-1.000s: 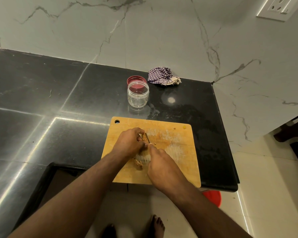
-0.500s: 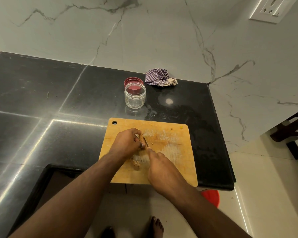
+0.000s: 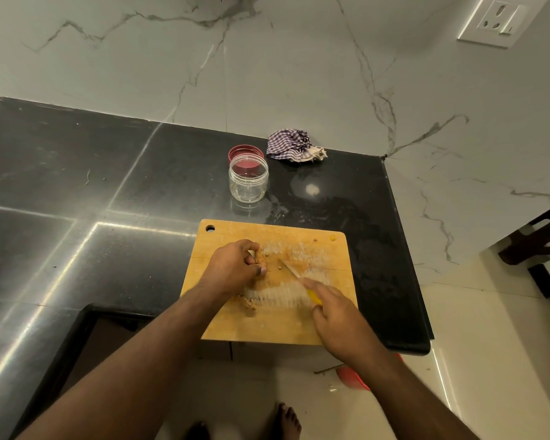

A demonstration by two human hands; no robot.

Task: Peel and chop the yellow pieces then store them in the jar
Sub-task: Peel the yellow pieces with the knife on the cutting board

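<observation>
On the cutting board (image 3: 327,325) at the worktop's near edge, you're pinching a small, slippery-looking yellow piece (image 3: 261,256) in your left hand (image 3: 232,270) while your right hand (image 3: 340,315) is gripping the knife (image 3: 294,272) by its handle.

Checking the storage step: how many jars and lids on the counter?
1 jar, clear, open, apparently empty, standing behind the cutting board. 1 red lid, lying on the counter right behind the jar, partly hidden by it. None other visible.

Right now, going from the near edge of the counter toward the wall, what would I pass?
Wooden cutting board → yellow-handled knife → clear open jar → red lid → checked cloth by the marble wall.
</observation>
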